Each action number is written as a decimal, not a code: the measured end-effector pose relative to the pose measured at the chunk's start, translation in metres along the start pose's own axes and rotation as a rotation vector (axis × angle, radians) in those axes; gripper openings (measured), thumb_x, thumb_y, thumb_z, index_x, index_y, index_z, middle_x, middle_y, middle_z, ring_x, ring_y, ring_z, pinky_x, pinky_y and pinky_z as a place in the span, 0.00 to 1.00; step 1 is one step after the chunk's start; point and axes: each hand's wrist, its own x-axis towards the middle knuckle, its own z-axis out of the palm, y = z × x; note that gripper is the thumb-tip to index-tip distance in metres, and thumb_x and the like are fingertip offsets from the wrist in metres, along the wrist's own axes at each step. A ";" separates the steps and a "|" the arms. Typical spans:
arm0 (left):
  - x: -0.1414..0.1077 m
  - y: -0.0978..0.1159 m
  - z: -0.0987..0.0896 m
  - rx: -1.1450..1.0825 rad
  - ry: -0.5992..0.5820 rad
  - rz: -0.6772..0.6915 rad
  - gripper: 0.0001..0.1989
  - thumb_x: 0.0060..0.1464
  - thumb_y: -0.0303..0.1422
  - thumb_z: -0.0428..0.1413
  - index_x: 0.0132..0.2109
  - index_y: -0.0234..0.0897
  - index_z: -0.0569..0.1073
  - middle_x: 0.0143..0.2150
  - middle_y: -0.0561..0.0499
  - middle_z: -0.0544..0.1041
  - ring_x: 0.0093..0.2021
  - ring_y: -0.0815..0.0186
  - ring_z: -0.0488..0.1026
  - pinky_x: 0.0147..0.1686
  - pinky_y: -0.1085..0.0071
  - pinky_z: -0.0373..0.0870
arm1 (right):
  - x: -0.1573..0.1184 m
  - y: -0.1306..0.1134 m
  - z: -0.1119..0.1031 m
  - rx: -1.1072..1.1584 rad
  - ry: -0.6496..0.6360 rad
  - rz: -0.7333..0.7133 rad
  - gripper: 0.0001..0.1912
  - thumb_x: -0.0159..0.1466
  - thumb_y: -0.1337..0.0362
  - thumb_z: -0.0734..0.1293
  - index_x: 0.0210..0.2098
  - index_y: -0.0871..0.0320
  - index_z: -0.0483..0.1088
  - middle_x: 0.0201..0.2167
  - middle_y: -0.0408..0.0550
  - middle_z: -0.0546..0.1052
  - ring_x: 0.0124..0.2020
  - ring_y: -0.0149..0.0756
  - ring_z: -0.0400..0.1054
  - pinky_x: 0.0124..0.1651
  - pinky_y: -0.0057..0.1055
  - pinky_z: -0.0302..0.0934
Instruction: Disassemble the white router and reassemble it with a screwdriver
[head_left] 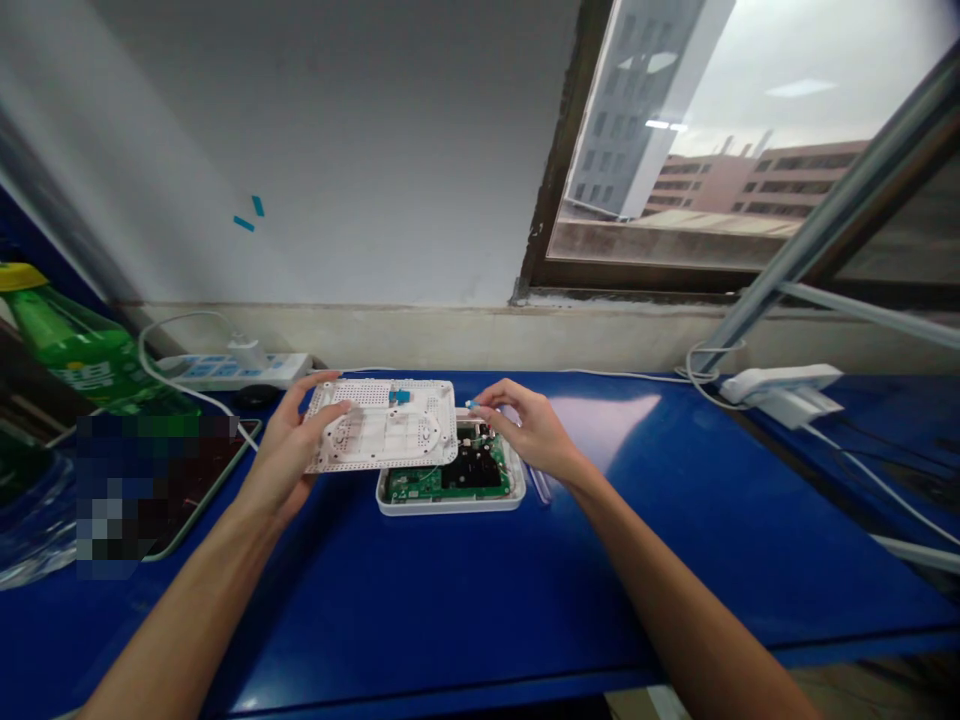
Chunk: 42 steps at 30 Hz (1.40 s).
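Past the green plastic bottle [67, 340] and the power strip [232, 372], your left hand [294, 450] grips the white perforated cover [382, 425] with spread fingers, holding it above the open white casing [450, 508] and its green circuit board [409, 486]. Your right hand [529, 430] pinches a small blue connector [471, 404], just beside the cover's blue socket [399, 397]. Keep the cover steady, clear of the board. A white adapter [780, 383] lies farther right on the blue bench [450, 600].

Strong daylight pouring in thru the window [697, 130], folks, big white glare on the blue bench [600, 432], soft shadow [300, 600] mid-bench, wide-angle bend at the edges, perforated white panel [382, 440] sharp, 1 pixelated block [154, 495] far left!
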 end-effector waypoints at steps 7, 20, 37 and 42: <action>0.001 0.002 0.021 -0.055 0.071 0.026 0.29 0.44 0.25 0.65 0.55 0.46 0.74 0.44 0.49 0.80 0.34 0.62 0.81 0.26 0.75 0.78 | -0.007 0.010 -0.036 -0.194 -0.298 0.094 0.09 0.63 0.57 0.72 0.32 0.56 0.75 0.30 0.45 0.79 0.33 0.35 0.72 0.40 0.33 0.65; -0.033 -0.007 0.139 0.325 -0.719 0.250 0.39 0.64 0.42 0.56 0.75 0.53 0.45 0.60 0.43 0.75 0.57 0.50 0.74 0.59 0.45 0.67 | -0.006 0.050 -0.093 0.000 0.399 0.588 0.21 0.65 0.51 0.64 0.46 0.62 0.76 0.38 0.54 0.81 0.37 0.40 0.75 0.37 0.31 0.68; -0.030 -0.060 0.118 1.266 -0.810 0.759 0.42 0.58 0.62 0.52 0.71 0.44 0.62 0.71 0.40 0.63 0.71 0.42 0.56 0.68 0.41 0.51 | -0.049 0.102 -0.144 -0.826 0.409 0.995 0.21 0.64 0.71 0.63 0.54 0.54 0.77 0.53 0.61 0.76 0.54 0.50 0.71 0.53 0.39 0.63; -0.031 -0.061 0.117 1.270 -0.814 0.760 0.42 0.57 0.62 0.52 0.72 0.49 0.59 0.72 0.41 0.61 0.71 0.42 0.55 0.68 0.40 0.50 | -0.049 0.100 -0.140 -0.867 0.376 0.971 0.23 0.65 0.71 0.60 0.56 0.53 0.76 0.51 0.61 0.75 0.52 0.49 0.70 0.52 0.40 0.63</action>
